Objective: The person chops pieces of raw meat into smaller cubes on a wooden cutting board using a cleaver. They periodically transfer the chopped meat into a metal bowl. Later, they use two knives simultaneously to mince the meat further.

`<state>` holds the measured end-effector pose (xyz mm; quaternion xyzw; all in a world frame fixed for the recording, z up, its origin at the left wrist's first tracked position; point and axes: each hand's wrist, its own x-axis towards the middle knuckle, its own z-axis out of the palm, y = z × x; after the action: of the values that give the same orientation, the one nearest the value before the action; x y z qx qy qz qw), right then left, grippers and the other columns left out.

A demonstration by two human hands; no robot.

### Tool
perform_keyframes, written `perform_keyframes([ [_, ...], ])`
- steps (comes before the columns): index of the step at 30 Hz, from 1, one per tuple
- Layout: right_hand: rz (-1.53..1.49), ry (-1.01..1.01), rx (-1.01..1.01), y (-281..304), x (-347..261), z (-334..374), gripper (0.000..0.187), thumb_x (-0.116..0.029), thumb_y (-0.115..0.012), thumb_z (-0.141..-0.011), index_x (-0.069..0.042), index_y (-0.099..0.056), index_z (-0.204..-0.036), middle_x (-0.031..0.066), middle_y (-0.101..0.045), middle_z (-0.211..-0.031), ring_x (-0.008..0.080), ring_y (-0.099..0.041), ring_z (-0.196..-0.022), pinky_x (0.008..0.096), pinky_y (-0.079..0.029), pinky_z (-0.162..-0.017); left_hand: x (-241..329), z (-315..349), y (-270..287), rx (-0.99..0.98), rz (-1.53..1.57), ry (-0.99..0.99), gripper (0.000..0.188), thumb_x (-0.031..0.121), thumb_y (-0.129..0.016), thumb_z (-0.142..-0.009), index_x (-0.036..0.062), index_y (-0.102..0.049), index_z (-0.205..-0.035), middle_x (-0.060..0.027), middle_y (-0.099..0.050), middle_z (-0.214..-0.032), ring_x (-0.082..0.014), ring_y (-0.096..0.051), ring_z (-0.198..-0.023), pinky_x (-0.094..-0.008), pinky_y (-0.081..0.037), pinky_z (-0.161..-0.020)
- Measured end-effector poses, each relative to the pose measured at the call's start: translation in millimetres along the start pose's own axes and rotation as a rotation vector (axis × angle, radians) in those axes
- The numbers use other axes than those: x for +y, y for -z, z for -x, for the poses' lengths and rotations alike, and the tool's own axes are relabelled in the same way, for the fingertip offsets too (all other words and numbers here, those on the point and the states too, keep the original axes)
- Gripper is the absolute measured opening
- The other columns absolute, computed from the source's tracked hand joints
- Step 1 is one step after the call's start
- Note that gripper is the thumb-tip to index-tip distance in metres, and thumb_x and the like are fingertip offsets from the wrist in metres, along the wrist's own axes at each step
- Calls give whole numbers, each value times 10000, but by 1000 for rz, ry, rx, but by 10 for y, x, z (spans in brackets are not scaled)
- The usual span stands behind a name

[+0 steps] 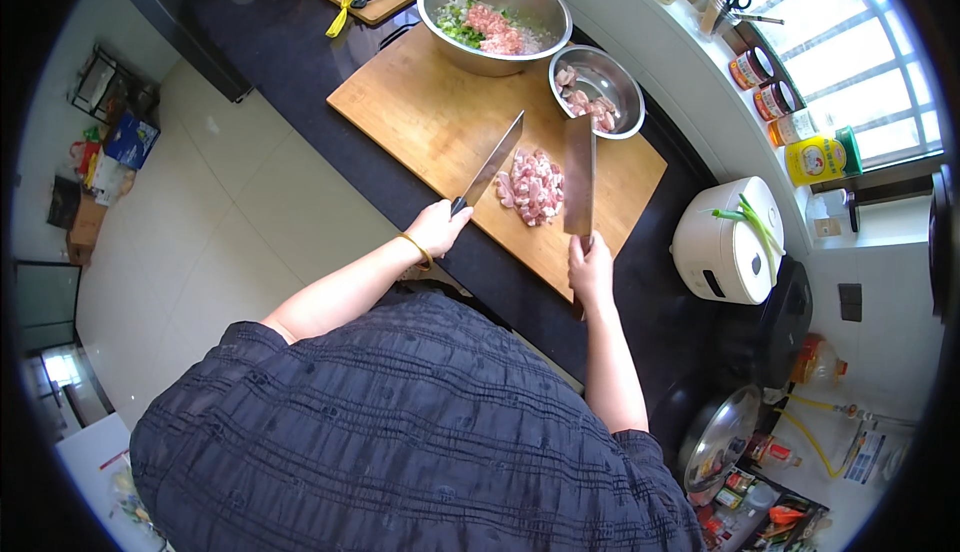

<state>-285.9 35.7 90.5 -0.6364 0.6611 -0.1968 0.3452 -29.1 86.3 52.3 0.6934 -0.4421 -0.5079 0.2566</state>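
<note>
Diced raw meat [533, 188] lies in a small heap on a wooden cutting board [400, 102]. On its left side, my left hand [437, 227] grips the black handle of a kitchen knife [495, 160], its blade slanting away over the board. My right hand [590, 270] is closed around the handle of a broad cleaver [579, 177], whose blade stands just right of the heap. A small steel bowl [625, 92] with meat pieces rests at the board's far right. Behind the board, a large steel bowl [550, 12] holds chopped greens and minced meat.
A white rice cooker [720, 242] with green onions on its lid stands to the right. Jars [773, 100] and a yellow can [815, 159] line the windowsill. A second board [395, 0] with a cord lies at the far left. The dark counter edge runs before me.
</note>
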Motion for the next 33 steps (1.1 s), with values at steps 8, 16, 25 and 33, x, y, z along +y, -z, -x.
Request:
perform_keyframes([
  [8, 165, 89, -53, 61, -234, 0, 249, -225, -545, -816, 22, -508, -801, 244, -584, -766, 396, -575, -769, 435, -449, -689, 38, 32, 0, 20, 47, -53, 362, 343, -468, -883, 32, -424, -703, -35, -450, -545, -124, -450, -397, -276, -404, -367],
  [16, 164, 83, -91, -5, -272, -86, 235, -203, -541, -819, 28, -511, -792, 249, -580, -735, 394, -578, -742, 439, -450, -669, 34, 68, -24, 33, 53, -3, 368, 359, -464, -883, 34, -419, -715, -38, -454, -548, -127, -450, -396, -276, -406, -370],
  [25, 219, 201, -40, 2, -391, -72, 259, -228, -529, -837, 27, -515, -793, 214, -565, -661, 338, -578, -608, 401, -459, -551, -14, 90, -2, 62, 15, 13, 461, 401, -467, -870, -45, -501, -760, -218, -570, -704, -336, -578, -647, -403, -457, -625],
  [33, 232, 79, -128, -197, -216, -149, 288, -262, -529, -831, 22, -533, -782, 249, -579, -724, 408, -572, -730, 446, -447, -655, 21, 123, 47, 21, 103, -15, 349, 341, -468, -887, 54, -400, -701, -23, -443, -543, -115, -436, -397, -277, -393, -364],
])
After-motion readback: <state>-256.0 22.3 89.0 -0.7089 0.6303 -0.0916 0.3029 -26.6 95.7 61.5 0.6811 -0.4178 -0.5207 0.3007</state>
